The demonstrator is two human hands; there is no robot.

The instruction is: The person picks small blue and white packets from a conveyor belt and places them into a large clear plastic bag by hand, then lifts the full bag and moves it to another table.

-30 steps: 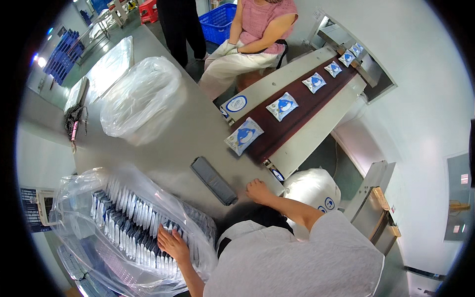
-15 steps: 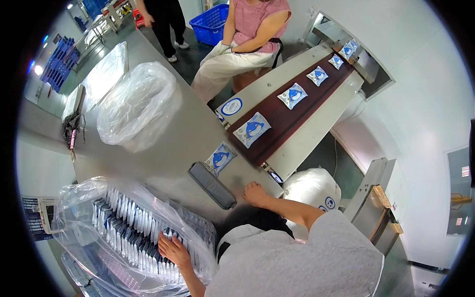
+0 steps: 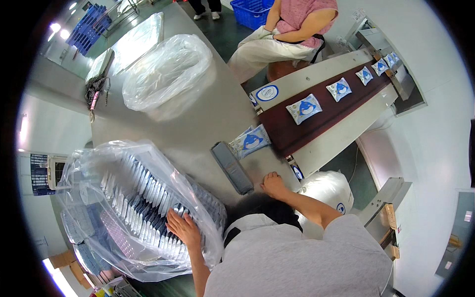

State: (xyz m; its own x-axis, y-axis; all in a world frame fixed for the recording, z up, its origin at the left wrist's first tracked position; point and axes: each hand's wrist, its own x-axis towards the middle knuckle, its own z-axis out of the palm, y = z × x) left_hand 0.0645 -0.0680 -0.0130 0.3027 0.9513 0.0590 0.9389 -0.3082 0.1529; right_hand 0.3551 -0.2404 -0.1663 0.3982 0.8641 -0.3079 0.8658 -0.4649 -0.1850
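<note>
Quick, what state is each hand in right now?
Left hand: open, against the packets.
Right hand: loosely curled on the table; grip can't be told.

- Blue basket (image 3: pixel 252 12) is standing on the floor.
- Co-worker (image 3: pixel 308 22) in pink top is sitting just right of the basket.
- Second person's legs (image 3: pixel 214 5) are standing near, left of the basket.
- Blue crates (image 3: pixel 89 30) are rising stacked, well left of the basket.

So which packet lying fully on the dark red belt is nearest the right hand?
The blue-and-white packet at the near end of the belt; the others lie farther back, toward the wall opening.
</note>
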